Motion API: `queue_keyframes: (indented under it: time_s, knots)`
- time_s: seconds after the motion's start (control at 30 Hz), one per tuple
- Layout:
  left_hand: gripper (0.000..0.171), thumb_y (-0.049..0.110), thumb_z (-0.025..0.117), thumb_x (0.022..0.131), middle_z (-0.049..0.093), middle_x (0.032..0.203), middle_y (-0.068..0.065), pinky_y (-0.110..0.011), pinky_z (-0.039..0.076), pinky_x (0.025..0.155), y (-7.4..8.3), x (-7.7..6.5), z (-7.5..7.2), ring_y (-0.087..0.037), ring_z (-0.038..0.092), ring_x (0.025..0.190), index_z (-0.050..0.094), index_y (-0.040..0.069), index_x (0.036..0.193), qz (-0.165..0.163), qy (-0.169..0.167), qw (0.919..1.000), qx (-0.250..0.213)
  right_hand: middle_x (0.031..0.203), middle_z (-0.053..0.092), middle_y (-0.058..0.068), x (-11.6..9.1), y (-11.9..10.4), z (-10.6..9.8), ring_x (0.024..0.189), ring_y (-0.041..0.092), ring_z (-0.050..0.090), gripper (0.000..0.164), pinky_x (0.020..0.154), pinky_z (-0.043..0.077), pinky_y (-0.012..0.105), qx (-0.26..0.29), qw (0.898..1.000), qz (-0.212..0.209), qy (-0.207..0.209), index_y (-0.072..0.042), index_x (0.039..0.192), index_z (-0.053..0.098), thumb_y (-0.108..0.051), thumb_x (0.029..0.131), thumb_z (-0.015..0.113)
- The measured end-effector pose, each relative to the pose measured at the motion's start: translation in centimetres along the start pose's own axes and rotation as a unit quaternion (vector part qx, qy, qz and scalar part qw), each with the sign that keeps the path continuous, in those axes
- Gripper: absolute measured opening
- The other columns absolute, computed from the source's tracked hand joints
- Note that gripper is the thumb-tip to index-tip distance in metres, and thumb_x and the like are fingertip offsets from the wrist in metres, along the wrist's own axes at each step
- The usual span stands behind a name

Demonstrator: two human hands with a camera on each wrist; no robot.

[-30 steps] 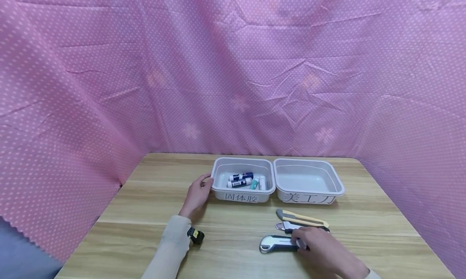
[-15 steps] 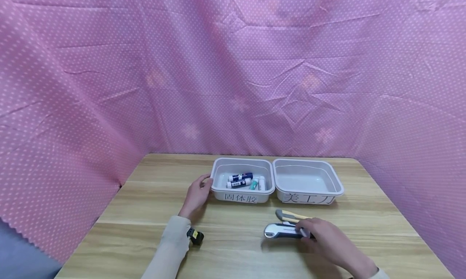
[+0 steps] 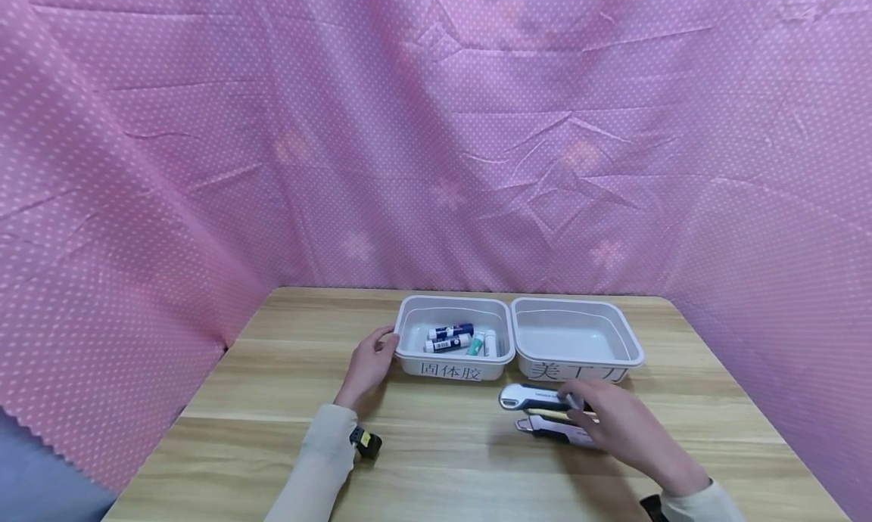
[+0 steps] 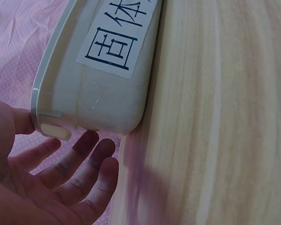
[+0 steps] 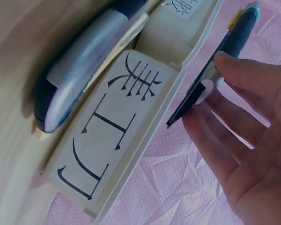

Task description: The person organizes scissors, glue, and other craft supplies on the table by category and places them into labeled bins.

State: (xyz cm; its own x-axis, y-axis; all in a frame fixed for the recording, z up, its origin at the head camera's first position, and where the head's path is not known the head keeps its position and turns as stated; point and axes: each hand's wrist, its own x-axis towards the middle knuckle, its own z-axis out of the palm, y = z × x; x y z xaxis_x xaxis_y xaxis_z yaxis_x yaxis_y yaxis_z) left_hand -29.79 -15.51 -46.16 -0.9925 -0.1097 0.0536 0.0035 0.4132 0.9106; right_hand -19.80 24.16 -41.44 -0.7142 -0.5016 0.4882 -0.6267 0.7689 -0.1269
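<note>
My right hand (image 3: 616, 424) pinches a silver-and-black utility knife (image 3: 534, 397) between thumb and fingers, held above the table just in front of the right white box (image 3: 579, 302). Below it lie a yellow utility knife (image 3: 547, 414), mostly covered in the head view, and a silver-and-dark utility knife (image 5: 93, 65). At the left white box (image 3: 412, 365), my left hand (image 4: 51, 183) touches the rim with its thumb. Its other fingers are spread and loosely bent beside the box's end wall.
Several glue sticks (image 3: 447, 343) lie in the left box. Both boxes stand side by side on the wooden table (image 3: 436, 469), with printed labels on their fronts. Pink dotted cloth (image 3: 436, 166) hangs behind the table and along its sides.
My right hand has lifted the silver-and-black utility knife off the table and carried it away from me, over the other knives toward the right box. My left hand has stayed in place.
</note>
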Motion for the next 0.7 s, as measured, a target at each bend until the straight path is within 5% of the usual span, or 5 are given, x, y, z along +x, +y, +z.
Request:
queue_keyframes:
  time_s: [0.23,0.5,0.7]
  knots:
    - [0.041,0.033,0.05,0.102,0.07,0.11,-0.017,-0.037,0.054,0.08,0.1,-0.1,0.0,-0.028,0.067,0.093,0.054,0.015,0.139,0.005,0.005,0.9999,0.008,0.091,0.067,-0.013,1.3,1.0,-0.7,0.081,0.004,0.06,0.036,0.069,0.052,0.029,0.013,1.0,-0.004,0.0,-0.021,0.102,0.066,-0.004,0.074,0.081]
    - [0.041,0.034,0.049,0.102,0.07,0.112,-0.016,-0.038,0.053,0.083,0.0,0.1,-0.1,-0.027,0.068,0.094,0.053,0.016,0.139,0.0,0.004,0.9999,0.009,0.104,0.072,0.001,2.6,2.4,-1.1,0.095,0.019,0.067,0.031,0.078,0.055,0.041,0.011,1.0,0.012,0.021,-0.013,0.106,0.068,-0.004,0.078,0.078]
    - [0.042,0.034,0.048,0.102,0.068,0.115,-0.018,-0.039,0.054,0.084,0.1,0.0,-0.1,-0.026,0.067,0.095,0.052,0.016,0.14,-0.003,-0.002,1.0,0.004,0.098,0.071,0.001,3.3,3.6,-1.1,0.087,0.017,0.065,0.028,0.07,0.053,0.037,0.008,0.999,0.033,0.031,-0.013,0.105,0.068,-0.007,0.079,0.078]
